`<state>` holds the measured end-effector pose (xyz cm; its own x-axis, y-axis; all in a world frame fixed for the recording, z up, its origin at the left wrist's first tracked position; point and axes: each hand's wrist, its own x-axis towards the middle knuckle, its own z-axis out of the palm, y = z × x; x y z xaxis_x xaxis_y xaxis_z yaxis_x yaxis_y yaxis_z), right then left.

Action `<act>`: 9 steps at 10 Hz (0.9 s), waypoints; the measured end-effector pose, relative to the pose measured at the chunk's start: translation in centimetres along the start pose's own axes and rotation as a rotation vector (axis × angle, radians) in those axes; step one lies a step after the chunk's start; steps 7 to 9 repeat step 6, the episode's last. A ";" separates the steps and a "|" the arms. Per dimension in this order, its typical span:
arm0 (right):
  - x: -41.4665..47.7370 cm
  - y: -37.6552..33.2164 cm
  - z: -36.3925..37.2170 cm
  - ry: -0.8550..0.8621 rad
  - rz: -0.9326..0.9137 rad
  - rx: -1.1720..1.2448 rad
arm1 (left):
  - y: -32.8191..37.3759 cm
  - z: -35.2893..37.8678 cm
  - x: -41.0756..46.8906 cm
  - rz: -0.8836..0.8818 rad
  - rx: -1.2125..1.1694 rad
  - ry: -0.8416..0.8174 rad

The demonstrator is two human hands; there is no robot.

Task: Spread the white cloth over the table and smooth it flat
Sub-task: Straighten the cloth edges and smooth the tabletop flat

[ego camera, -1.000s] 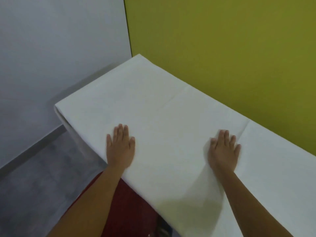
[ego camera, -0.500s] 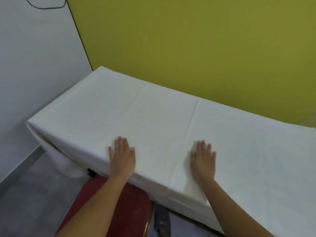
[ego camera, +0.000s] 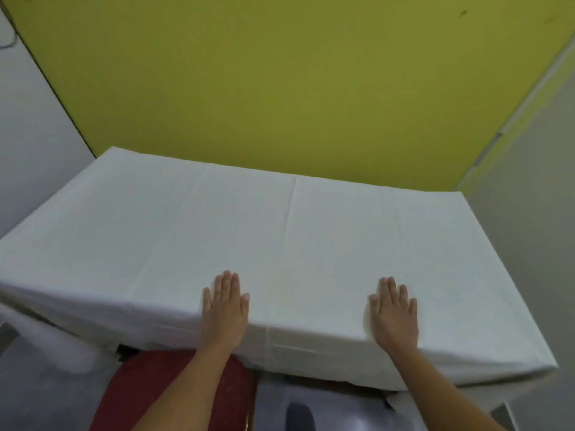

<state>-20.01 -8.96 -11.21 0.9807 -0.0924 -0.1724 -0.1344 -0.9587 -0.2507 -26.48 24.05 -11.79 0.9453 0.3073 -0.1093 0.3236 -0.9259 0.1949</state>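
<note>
Presses down with the straight, close-set fingers (ego camera: 228,284) of the left hand (ego camera: 224,309), palm flat on the white cloth (ego camera: 311,237) just behind its near fold-over. Does the same with the right hand (ego camera: 394,315), well apart from the left, fingers (ego camera: 390,289) straight and a little fanned. Grips nothing with either. Between the hands, shows a long crease (ego camera: 287,228) running front to back. Further out, covers the whole table top, hides the table itself, and hangs over the near edge and both ends. Backs onto a yellow-green wall (ego camera: 280,88). Below the left forearm, reveals a dark red seat (ego camera: 174,390).
</note>
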 end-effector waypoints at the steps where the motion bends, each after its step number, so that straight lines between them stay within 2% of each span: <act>1: 0.1 -0.1 -0.7 -0.051 -0.025 -0.018 | 1.0 -0.7 0.5 -0.047 -0.012 -0.077; 4: 4.3 -10.0 -5.0 -0.123 -0.402 -0.071 | 5.1 -6.5 3.5 -0.037 0.076 -0.163; 5: 6.2 -12.8 -6.7 -0.131 -0.458 -0.089 | 6.3 -9.1 4.9 -0.017 0.072 -0.157; 6: 8.0 -14.8 -8.5 -0.125 -0.461 -0.086 | 8.2 -11.9 6.3 0.026 0.081 -0.111; 9: 8.0 -14.8 -8.5 -0.125 -0.461 -0.086 | 8.2 -11.9 6.3 0.026 0.081 -0.111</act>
